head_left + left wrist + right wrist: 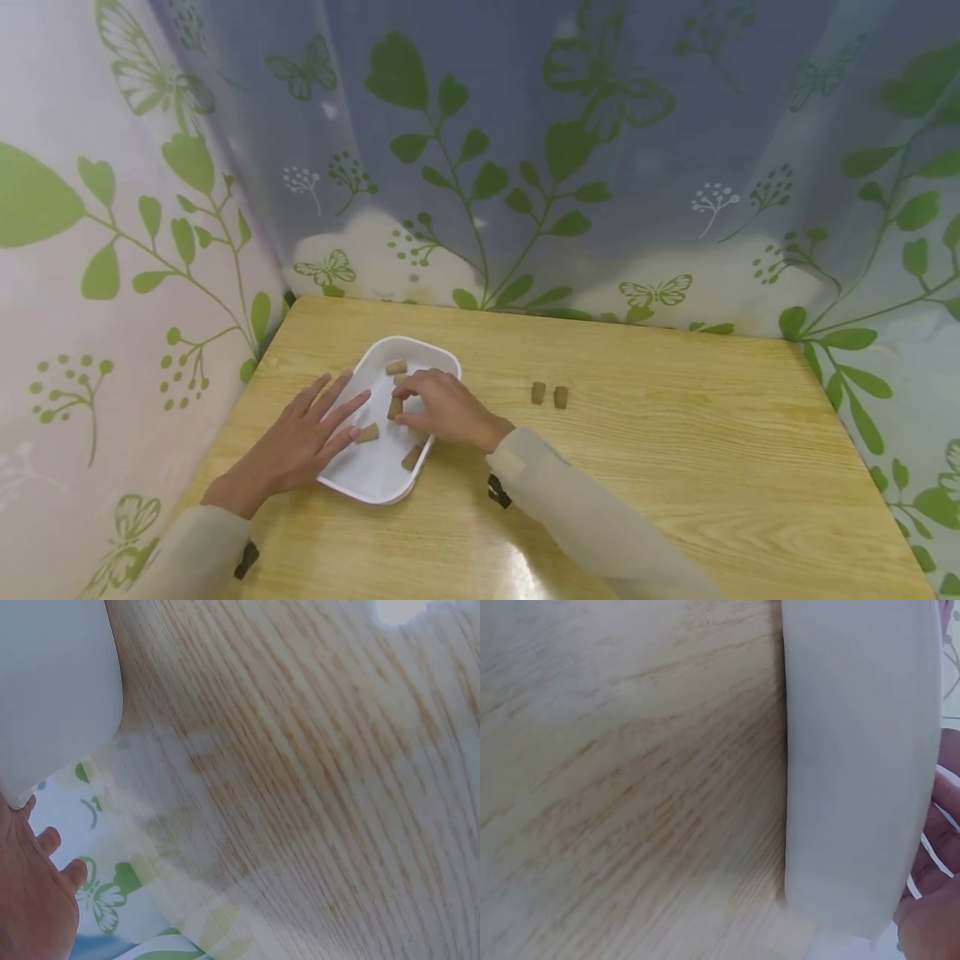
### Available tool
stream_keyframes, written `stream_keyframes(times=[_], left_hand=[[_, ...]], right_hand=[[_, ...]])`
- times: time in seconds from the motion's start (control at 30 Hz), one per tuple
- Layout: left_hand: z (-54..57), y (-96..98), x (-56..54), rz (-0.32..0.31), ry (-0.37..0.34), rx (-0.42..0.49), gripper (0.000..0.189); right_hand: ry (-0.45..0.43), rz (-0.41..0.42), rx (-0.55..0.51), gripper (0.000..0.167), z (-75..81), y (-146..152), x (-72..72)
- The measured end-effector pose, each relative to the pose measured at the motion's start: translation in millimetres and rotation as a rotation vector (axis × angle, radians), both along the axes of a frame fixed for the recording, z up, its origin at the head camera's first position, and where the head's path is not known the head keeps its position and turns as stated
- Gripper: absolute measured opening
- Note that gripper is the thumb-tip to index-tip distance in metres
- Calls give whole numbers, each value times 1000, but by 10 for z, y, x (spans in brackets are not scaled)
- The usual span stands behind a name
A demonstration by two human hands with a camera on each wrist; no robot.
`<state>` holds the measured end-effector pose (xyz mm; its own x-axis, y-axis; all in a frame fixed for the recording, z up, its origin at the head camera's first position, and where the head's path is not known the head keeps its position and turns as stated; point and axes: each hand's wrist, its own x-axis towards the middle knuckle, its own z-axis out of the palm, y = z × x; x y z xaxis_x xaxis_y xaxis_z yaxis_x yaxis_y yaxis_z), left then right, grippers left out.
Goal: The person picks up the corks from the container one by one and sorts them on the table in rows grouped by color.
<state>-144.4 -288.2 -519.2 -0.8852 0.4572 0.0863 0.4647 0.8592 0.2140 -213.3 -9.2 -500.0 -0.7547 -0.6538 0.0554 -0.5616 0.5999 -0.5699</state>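
A white plastic tray (352, 490) sits on the wooden table, with several small tapered corks inside. Between thumb and fingers, my right hand (446, 408) pinches a cork (394, 407) over the middle of the tray. My left hand (303, 437) lies across the tray's left rim with its fingers spread straight; its thumb tip is right by another cork (367, 433). A cork (411, 457) lies at the tray's near right side, and one more (396, 367) at its far end. In the right wrist view, the tray's outer wall (855, 772) covers part of my right hand.
Two corks, a left one (538, 392) and a right one (561, 397), stand close together on the wooden table (675, 467) right of the tray. A leaf-patterned curtain (525, 208) hangs along the table's far edge and its sides.
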Motion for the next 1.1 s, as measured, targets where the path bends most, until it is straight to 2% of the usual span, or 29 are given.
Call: stream_keyframes(times=[0.27,0.47,0.67,0.9,1.1], left_hand=[[-19,-9,-18,8,-32,7,58],[-3,4,-10,14,-49,11,58],[2,8,-11,8,-36,11,58],[-15,16,-24,4,-30,7,58],[-8,21,1,-6,14,24,57]], right_hand=[[-28,13,-76,39,124,123,4],[-43,27,-116,42,118,223,-14],[-78,16,-165,38,137,367,-13],[-54,-16,-185,35,182,553,-12],[-34,-32,-202,35,200,685,-7]])
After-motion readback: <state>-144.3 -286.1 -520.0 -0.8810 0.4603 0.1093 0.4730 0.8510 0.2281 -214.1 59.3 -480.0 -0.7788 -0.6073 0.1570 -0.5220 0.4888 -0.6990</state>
